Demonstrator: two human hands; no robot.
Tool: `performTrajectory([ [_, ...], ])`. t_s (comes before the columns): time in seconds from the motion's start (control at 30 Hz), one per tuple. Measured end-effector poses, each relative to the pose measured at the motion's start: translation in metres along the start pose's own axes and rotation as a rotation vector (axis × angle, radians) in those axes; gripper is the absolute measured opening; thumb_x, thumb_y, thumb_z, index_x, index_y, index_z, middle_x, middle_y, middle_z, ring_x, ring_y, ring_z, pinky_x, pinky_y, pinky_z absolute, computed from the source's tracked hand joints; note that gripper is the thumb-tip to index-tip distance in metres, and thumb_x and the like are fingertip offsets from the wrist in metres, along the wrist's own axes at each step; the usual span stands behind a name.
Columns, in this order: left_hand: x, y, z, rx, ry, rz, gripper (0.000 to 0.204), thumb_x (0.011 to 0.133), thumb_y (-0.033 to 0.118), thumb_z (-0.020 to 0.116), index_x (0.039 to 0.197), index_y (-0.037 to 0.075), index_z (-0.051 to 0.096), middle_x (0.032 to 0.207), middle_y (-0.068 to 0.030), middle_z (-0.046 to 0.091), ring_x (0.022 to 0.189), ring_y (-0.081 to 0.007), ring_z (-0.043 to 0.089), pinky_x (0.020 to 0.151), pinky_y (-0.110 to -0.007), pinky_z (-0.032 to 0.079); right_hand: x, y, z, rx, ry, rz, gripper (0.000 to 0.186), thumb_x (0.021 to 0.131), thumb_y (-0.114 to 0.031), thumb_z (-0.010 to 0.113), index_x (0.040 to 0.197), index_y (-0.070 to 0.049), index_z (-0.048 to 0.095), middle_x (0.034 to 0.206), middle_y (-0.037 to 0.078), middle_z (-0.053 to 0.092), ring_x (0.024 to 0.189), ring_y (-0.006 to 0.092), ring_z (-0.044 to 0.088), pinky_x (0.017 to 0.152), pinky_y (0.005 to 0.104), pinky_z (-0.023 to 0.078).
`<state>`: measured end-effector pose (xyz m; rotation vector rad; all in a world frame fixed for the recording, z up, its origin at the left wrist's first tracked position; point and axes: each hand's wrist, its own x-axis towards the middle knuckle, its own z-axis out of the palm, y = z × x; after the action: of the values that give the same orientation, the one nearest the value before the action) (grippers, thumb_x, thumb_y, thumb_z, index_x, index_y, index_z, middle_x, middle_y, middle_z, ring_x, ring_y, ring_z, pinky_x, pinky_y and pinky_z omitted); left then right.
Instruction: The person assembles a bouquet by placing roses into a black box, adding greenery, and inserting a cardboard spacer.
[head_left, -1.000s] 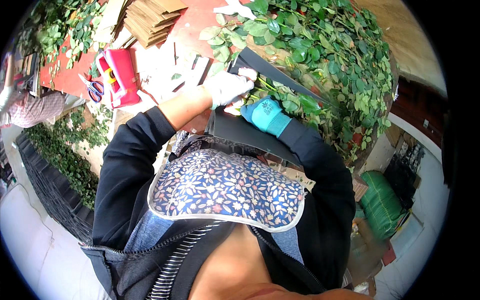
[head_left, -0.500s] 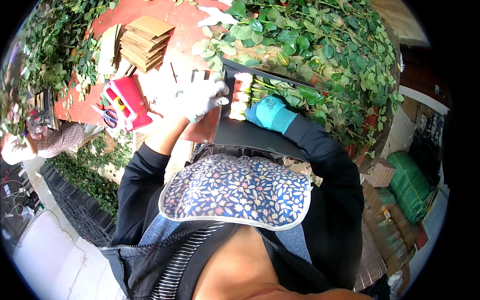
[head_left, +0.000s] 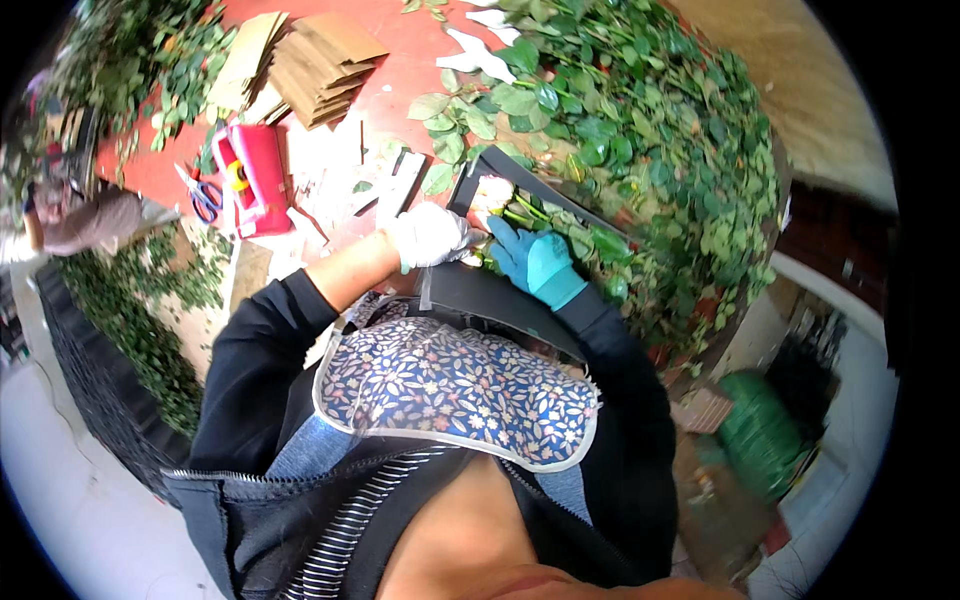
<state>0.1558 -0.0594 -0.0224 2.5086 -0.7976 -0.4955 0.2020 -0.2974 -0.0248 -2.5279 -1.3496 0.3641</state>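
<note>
A row of pink and cream roses lies in a black trough, heads to the left and green stems to the right. My left hand, in a white glove, reaches over the rose heads; its fingers are bent together at the nearer blooms, and whatever they grip is hidden. My right hand, in a blue glove with a teal cuff, rests over the stems just behind the heads. Its fingers stretch out toward the blooms, slightly apart. The two hands nearly meet and cover the nearer roses.
Leafy stems heap along the far and right side of the red table. Folded brown cardboard is stacked at the back left. Nearer are a pink tape dispenser and scissors. White gloves lie at the back.
My left hand has come nearer and right, onto the rose heads. My right hand has uncurled, its fingers now stretched toward the blooms. The whole view has turned a little.
</note>
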Motion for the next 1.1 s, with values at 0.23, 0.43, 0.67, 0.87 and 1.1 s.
performTrajectory([
  [0.23, -0.004, 0.007, -0.021, -0.132, -0.127, -0.092, 0.032, 0.091, 0.023, 0.053, 0.121, 0.02, 0.062, 0.092, -0.0086, 0.07, 0.078, -0.0305, 0.068, 0.064, -0.042, 0.053, 0.01, 0.002, -0.007, 0.009, -0.12, 0.192, 0.051, 0.094, -0.034, 0.055, 0.139, -0.011, 0.047, 0.071, 0.02, 0.065, 0.06, 0.0388, 0.062, 0.056, 0.0513, 0.047],
  [0.43, 0.001, 0.008, -0.014, -0.213, -0.188, -0.165, 0.032, 0.092, 0.025, 0.051, 0.121, 0.021, 0.063, 0.096, -0.0112, 0.07, 0.082, -0.0327, 0.068, 0.073, -0.043, 0.052, 0.011, 0.009, -0.013, 0.127, 0.023, 0.14, 0.057, 0.095, -0.035, 0.051, 0.145, -0.011, 0.038, 0.077, 0.023, 0.067, 0.066, 0.0423, 0.064, 0.061, 0.0537, 0.05],
  [0.67, 0.007, -0.004, 0.014, -0.314, -0.229, -0.262, 0.034, 0.091, 0.024, 0.05, 0.122, 0.022, 0.063, 0.092, -0.0119, 0.07, 0.079, -0.0332, 0.068, 0.069, -0.044, 0.052, 0.027, 0.01, -0.018, 0.122, -0.188, 0.314, 0.057, 0.093, -0.031, 0.053, 0.143, -0.009, 0.041, 0.096, 0.028, 0.067, 0.078, 0.0454, 0.065, 0.069, 0.0543, 0.05],
  [0.87, 0.002, -0.003, -0.007, -0.203, -0.135, -0.123, 0.037, 0.093, 0.028, 0.052, 0.129, 0.023, 0.061, 0.087, -0.0138, 0.069, 0.075, -0.0341, 0.068, 0.066, -0.044, 0.053, 0.008, 0.037, -0.032, 0.285, 0.166, 0.056, 0.048, 0.091, -0.017, 0.059, 0.136, -0.004, 0.05, 0.093, 0.02, 0.069, 0.076, 0.0315, 0.067, 0.07, 0.0416, 0.052],
  [1.1, -0.012, 0.01, -0.032, -0.166, -0.026, -0.203, 0.039, 0.091, 0.034, 0.06, 0.128, 0.02, 0.061, 0.081, -0.0165, 0.067, 0.069, -0.033, 0.067, 0.062, -0.044, 0.053, -0.109, 0.023, -0.077, 1.078, 0.425, 0.568, 0.043, 0.096, -0.006, 0.054, 0.138, 0.001, 0.05, 0.089, 0.003, 0.064, 0.073, 0.0094, 0.057, 0.067, 0.0242, 0.049],
])
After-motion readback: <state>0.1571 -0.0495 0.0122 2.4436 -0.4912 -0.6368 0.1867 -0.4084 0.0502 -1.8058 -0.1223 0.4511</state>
